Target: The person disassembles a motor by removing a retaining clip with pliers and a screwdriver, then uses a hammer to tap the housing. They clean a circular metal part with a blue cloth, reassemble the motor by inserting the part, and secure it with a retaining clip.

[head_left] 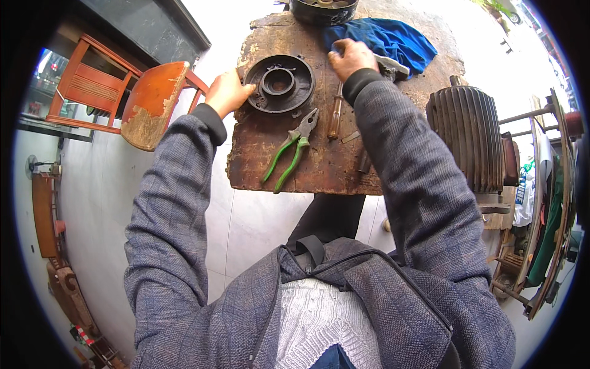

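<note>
Head view: your left hand [228,92], thumb against rim of dark, round, ring-hubbed metal cover [276,84], upper centre; other fingers bent, grip unclear. Your right hand [355,58], fingers half curled beside crumpled blue cloth [396,43]; cannot tell hold. Green-handled pliers [303,131] below cover, on scuffed wooden tabletop [249,157].

A wooden chair [150,101] (its seat peeling) stands at left.
</note>
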Available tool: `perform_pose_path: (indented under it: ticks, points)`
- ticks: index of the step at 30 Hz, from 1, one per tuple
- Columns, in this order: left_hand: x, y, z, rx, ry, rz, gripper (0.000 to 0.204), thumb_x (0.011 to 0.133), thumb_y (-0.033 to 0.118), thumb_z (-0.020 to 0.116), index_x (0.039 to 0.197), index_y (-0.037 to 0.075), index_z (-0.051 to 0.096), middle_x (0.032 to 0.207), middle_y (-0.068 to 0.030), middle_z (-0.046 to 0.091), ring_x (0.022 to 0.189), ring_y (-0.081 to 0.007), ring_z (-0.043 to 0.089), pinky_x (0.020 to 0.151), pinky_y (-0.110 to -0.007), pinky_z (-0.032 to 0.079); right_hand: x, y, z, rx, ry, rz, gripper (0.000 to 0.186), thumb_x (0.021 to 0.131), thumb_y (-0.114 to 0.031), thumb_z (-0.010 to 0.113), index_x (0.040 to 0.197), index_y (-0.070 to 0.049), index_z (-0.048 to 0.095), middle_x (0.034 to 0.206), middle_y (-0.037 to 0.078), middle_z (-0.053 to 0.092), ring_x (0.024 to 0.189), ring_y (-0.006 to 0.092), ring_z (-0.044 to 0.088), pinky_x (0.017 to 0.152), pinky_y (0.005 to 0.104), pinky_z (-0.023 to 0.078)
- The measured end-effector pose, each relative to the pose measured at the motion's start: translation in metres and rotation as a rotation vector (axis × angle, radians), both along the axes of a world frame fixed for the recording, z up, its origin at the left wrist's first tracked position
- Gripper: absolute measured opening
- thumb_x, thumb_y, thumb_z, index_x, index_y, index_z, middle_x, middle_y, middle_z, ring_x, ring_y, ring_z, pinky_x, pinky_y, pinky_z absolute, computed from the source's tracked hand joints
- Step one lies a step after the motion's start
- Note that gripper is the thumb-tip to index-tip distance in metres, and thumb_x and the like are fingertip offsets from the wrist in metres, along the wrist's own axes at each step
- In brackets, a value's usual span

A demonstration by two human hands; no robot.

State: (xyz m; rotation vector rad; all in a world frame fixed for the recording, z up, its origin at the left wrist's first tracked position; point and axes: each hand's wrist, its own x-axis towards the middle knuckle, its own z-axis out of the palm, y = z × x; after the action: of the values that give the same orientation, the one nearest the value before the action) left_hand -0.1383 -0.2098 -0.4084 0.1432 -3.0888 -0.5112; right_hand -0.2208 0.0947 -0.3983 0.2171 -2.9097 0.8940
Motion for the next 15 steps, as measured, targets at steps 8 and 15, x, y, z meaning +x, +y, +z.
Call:
perform_pose_path:
  ticks: [8, 15]
  points:
    - [-0.044, 0.014, 0.032, 0.037, 0.239, -0.064, 0.035, 0.087, 0.027, 0.07, 0.105, -0.004, 0.071, 0.091, -0.0297, 0.073, 0.087, -0.0424, 0.076, 0.081, -0.048, 0.058, -0.037, 0.056, 0.032, 0.351, 0.083, -0.198, 0.054, 0.096, -0.035, 0.073, 0.147, -0.021, 0.065, 0.149, 0.015, 0.058, 0.142, 0.0316, 0.054, 0.119, 0.0453, 0.044]
    - [-0.078, 0.082, 0.105, -0.487, 0.511, -0.4, 0.032, 0.087, 0.019, 0.071, 0.114, 0.003, 0.066, 0.096, -0.0227, 0.075, 0.084, -0.0397, 0.076, 0.077, -0.047, 0.063, -0.049, 0.071, 0.027, 0.476, 0.001, -0.18, 0.053, 0.095, -0.034, 0.074, 0.144, -0.016, 0.065, 0.149, 0.015, 0.059, 0.142, 0.0329, 0.055, 0.117, 0.0472, 0.043]
